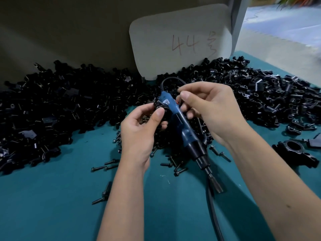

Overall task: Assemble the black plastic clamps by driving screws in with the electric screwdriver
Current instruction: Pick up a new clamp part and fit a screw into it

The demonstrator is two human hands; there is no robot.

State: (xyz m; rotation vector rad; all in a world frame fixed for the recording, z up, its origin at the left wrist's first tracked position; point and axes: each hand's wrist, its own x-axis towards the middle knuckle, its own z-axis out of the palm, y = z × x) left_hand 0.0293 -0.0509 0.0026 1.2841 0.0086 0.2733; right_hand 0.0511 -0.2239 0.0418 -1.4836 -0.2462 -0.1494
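A blue electric screwdriver lies on the teal table, its black bit end pointing toward me. Above its left side my left hand grips a small black clamp piece between thumb and fingers. My right hand hovers over the tool's upper end, its thumb and forefinger pinching a small dark screw. Loose black screws lie scattered under and around the tool.
A great heap of black clamp parts runs across the back of the table from left to right. One assembled clamp sits at the right. A grey card marked "44" leans on the back wall. The tool's cable trails toward me.
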